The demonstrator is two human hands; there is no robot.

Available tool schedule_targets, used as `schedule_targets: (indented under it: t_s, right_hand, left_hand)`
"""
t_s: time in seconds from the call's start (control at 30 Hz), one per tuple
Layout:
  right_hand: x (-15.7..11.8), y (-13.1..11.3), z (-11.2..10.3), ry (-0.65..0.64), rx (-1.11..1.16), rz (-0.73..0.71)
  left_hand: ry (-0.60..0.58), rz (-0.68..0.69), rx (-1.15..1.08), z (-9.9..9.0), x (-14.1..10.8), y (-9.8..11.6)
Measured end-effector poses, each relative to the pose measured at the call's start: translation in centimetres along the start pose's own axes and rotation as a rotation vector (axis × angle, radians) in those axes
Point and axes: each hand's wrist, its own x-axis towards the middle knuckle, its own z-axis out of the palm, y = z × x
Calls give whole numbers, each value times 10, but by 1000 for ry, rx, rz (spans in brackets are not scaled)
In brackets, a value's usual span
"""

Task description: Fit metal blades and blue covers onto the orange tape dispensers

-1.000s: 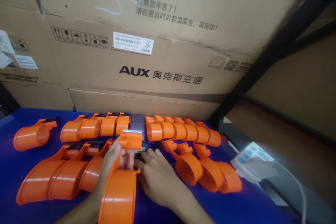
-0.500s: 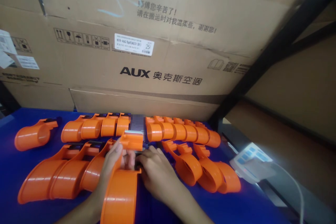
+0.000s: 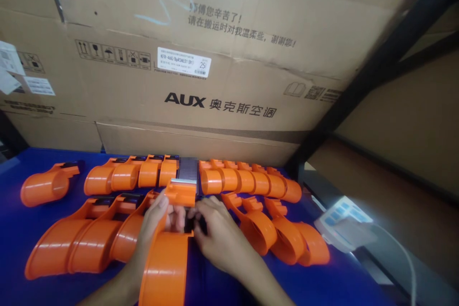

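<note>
My left hand (image 3: 158, 215) is closed around an orange tape dispenser (image 3: 165, 267) with a serrated metal blade (image 3: 183, 181) along its top end. The wide curved body of the dispenser hangs below my fingers. My right hand (image 3: 215, 229) is beside it with bent fingers, pinching a small black part (image 3: 189, 222) at the dispenser's inner side; my fingers partly hide it. Just behind the blade stands a dark grey, blurred flat object (image 3: 188, 168).
Several orange dispensers with black parts stand in rows on the left (image 3: 59, 246), and several more on the right (image 3: 258, 234), all on a blue surface (image 3: 21, 162). A large cardboard box (image 3: 222, 67) forms the back. At right sit a white device (image 3: 346, 222) with a cable and a black post (image 3: 344, 91).
My right hand has shifted slightly up, and its fingers have turned, showing more of the black part. The left hand and dispenser have stayed nearly still.
</note>
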Motion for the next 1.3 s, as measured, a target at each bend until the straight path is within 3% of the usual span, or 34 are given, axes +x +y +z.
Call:
schedule_targets:
  t_s: [0.17, 0.3, 0.37, 0.53, 0.77, 0.93, 1.17, 1.3]
  right_hand:
    - [2, 7, -15, 291, 224, 16]
    - [4, 15, -24, 520, 424, 15]
    - [6, 17, -23, 561, 466, 6]
    - [9, 17, -19, 369, 218, 21]
    - [1, 12, -22, 60, -117, 28]
    - [1, 9, -13, -82, -196, 12]
    - [7, 17, -3, 15, -146, 63]
    - [7, 20, -2, -21, -170, 44]
  left_hand:
    - [125, 62, -15, 5, -4, -1]
    - [57, -53, -1, 2, -1, 3]
    - [61, -43, 26, 4, -1, 4]
    - [244, 249, 113, 27, -15, 9]
    - [298, 233, 79, 36, -22, 15]
    - [303, 197, -37, 38, -21, 14]
    - [283, 204, 76, 37, -19, 16]
    - [262, 167, 65, 36, -18, 14]
